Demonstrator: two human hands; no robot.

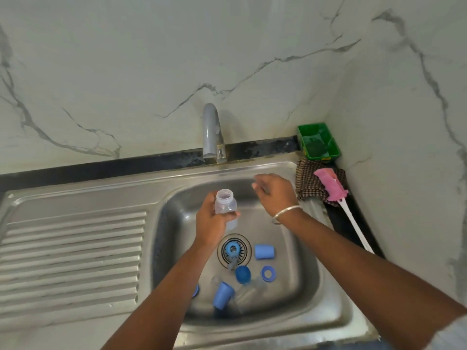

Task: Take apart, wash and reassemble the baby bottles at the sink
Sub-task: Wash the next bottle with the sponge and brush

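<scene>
Sink (328, 299) | left hand (211, 223) grips bottle (225, 205) | clear parts indistinct

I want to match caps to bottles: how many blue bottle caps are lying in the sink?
2. One blue cap lies on its side right of the drain; the other blue cap lies nearer the front wall. More could be hidden under the left arm.

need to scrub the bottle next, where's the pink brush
Head view: the pink brush lies on the counter right of the sink, its head on the checked cloth, just in front of the green tray.
</scene>
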